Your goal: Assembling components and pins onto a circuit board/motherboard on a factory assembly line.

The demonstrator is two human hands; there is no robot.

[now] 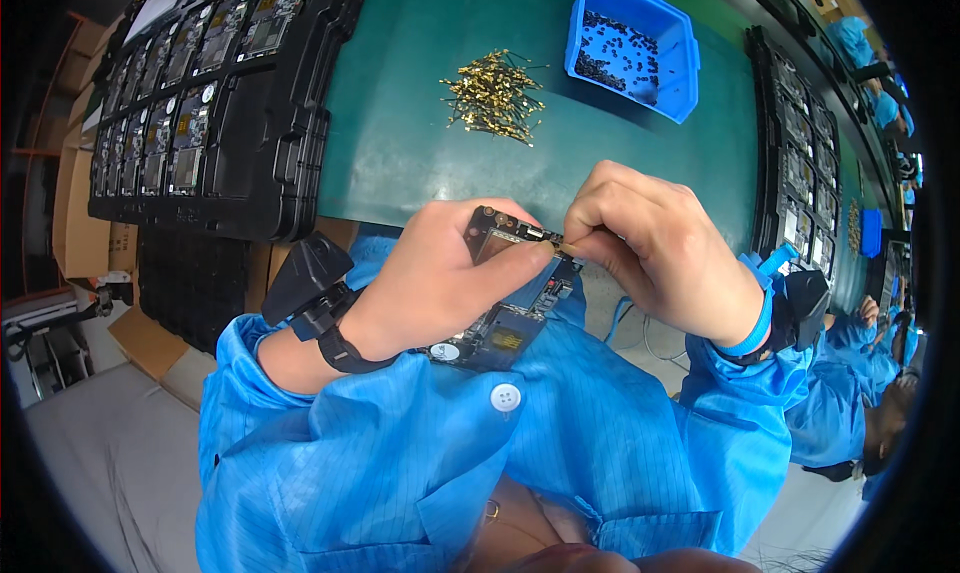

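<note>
Dark circuit board [528, 295] sitting near centre of view, face showing, carrying small chips, connectors and flat rectangular blocks. Long axis running from one o'clock to seven o'clock. Left hand [430, 273] gripping board, thumb covering part of face; right hand [650, 238] working at edge toward two o'clock, fingertips hiding detail there. Copper-coloured rounds showing at corner near twelve o'clock; white oval sticker [444, 352] marking seven o'clock end.
</note>
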